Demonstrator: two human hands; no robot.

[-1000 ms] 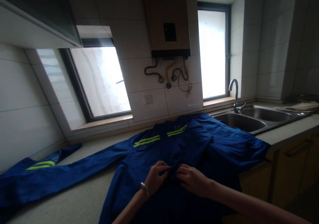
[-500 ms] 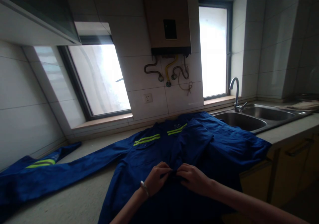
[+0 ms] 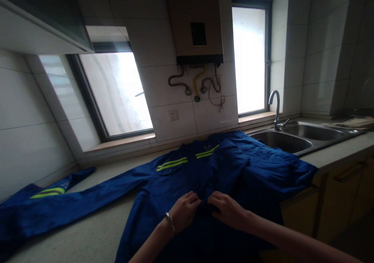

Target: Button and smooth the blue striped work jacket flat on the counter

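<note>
A blue work jacket (image 3: 175,185) with yellow-green reflective stripes lies spread over the counter, its front facing up. One sleeve stretches far to the left, and the right part reaches the sink's edge. My left hand (image 3: 184,210), with a silver bangle at the wrist, pinches the cloth along the jacket's front opening. Just across from it, my right hand (image 3: 226,208) grips the other side of the front, fingers curled. The hands are a small gap apart. Any button or zip between the fingers is too dark to make out.
A double steel sink (image 3: 306,150) with a curved tap (image 3: 276,107) is set into the counter (image 3: 87,226) at right. A water heater (image 3: 194,21) with pipes hangs on the tiled wall above a socket (image 3: 173,115). Two windows flank it. A cloth (image 3: 358,122) lies far right.
My left hand's fingers have curled in more and turned slightly at the jacket front. My right hand stays almost in place, and the jacket lies as before.
</note>
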